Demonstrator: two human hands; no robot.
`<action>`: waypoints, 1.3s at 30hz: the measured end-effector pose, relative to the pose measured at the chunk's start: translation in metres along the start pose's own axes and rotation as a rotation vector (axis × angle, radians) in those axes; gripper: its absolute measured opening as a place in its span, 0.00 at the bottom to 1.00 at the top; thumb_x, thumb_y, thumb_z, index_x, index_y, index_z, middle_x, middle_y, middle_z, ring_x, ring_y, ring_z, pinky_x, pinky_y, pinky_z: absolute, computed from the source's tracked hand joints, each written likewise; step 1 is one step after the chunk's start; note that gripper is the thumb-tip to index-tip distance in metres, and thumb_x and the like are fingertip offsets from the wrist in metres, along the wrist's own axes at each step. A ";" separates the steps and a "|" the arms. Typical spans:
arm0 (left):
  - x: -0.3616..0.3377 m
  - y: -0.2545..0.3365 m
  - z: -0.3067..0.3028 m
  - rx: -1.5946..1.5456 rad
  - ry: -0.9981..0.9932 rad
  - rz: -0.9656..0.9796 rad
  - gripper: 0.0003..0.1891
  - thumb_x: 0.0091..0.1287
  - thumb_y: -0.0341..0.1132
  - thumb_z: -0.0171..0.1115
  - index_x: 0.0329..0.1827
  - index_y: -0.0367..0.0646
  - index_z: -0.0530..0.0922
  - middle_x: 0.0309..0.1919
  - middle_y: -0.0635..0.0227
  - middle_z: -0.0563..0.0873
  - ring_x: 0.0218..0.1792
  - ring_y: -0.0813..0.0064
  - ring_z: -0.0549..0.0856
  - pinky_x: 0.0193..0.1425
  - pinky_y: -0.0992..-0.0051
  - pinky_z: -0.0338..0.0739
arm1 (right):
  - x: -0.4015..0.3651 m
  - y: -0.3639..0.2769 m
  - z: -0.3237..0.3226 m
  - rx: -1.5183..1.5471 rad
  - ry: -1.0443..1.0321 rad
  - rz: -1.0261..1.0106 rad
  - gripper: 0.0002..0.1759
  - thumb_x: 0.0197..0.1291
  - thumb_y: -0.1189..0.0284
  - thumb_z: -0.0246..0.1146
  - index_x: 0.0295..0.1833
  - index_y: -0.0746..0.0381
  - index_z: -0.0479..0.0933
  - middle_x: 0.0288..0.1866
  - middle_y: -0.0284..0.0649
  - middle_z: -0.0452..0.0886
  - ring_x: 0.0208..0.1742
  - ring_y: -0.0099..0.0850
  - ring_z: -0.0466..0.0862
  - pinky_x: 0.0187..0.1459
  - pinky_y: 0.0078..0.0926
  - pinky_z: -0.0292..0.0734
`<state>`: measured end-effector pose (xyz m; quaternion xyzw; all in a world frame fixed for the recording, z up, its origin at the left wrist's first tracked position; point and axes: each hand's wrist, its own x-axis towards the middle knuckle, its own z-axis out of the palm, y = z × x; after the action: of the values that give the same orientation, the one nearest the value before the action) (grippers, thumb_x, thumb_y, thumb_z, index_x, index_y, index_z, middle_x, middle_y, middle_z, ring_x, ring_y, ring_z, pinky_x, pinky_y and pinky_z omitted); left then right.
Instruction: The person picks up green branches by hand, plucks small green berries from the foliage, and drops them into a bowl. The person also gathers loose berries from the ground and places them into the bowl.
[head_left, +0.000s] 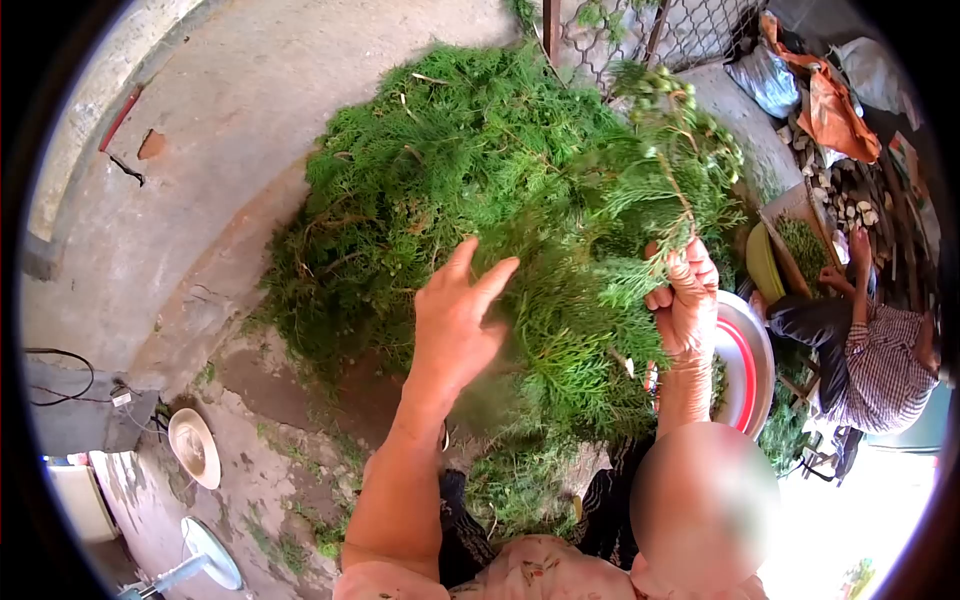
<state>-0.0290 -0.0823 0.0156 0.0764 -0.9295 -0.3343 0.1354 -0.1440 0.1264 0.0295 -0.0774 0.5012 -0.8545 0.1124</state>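
Your right hand has its fingers closed around the lower stem of a leafy branch, by the right side of the green pile. Your left hand is released, its fingers spread over the near edge of the pile, gripping nothing that shows; its outline is slightly blurred.

To handle the branch well, pinch it firmly on the bare, woody part of the stem, since the soft fronds would probably bend or strip under a hard grip. Lift it at an easy pace, because its side sprays overlap the pile and could snag. Your free left hand is well placed to hold neighbouring foliage back. The greenery hides where some sprays begin, so feel for the stem before you pull.

The branch's long axis runs from your right fingers away from you, across the right side of the pile, leaning a little to the left. Its leafy far end, near small pale-green cones, points away from your body. I cannot tell exactly where its tip ends.

Right of the pile, a metal basin sits just beside your right wrist, and another person works beyond it.
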 end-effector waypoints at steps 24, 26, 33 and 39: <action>-0.004 -0.072 -0.033 -1.320 0.717 -0.173 0.08 0.59 0.30 0.59 0.41 0.39 0.77 0.43 0.61 0.80 0.40 0.72 0.78 0.33 0.76 0.73 | 0.006 -0.002 0.003 -0.405 0.086 0.017 0.07 0.60 0.71 0.59 0.32 0.63 0.73 0.23 0.29 0.74 0.16 0.14 0.62 0.17 0.12 0.54; -0.010 -0.111 -0.031 -1.758 0.494 0.119 0.10 0.61 0.33 0.56 0.44 0.39 0.75 0.50 0.57 0.77 0.49 0.64 0.75 0.31 0.75 0.74 | 0.009 0.005 0.004 -0.525 0.127 0.090 0.09 0.60 0.74 0.57 0.44 0.67 0.75 0.26 0.31 0.76 0.19 0.15 0.64 0.19 0.12 0.58; -0.010 -0.130 -0.031 -2.682 0.071 0.187 0.14 0.68 0.34 0.45 0.51 0.39 0.73 0.60 0.56 0.71 0.63 0.58 0.66 0.67 0.58 0.61 | 0.009 0.022 0.008 -0.648 -0.070 0.108 0.25 0.57 0.75 0.58 0.61 0.68 0.66 0.57 0.43 0.73 0.49 0.30 0.76 0.49 0.26 0.71; 0.004 -0.088 -0.028 -2.202 0.184 0.234 0.15 0.69 0.35 0.43 0.55 0.41 0.72 0.57 0.58 0.74 0.65 0.60 0.65 0.71 0.57 0.54 | -0.002 0.028 0.026 -0.533 -0.127 0.032 0.21 0.57 0.74 0.59 0.58 0.66 0.70 0.54 0.40 0.75 0.53 0.29 0.75 0.55 0.26 0.68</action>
<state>-0.0202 -0.1672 -0.0197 -0.1495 -0.1130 -0.9554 0.2284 -0.1327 0.0916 0.0173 -0.1497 0.7017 -0.6838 0.1330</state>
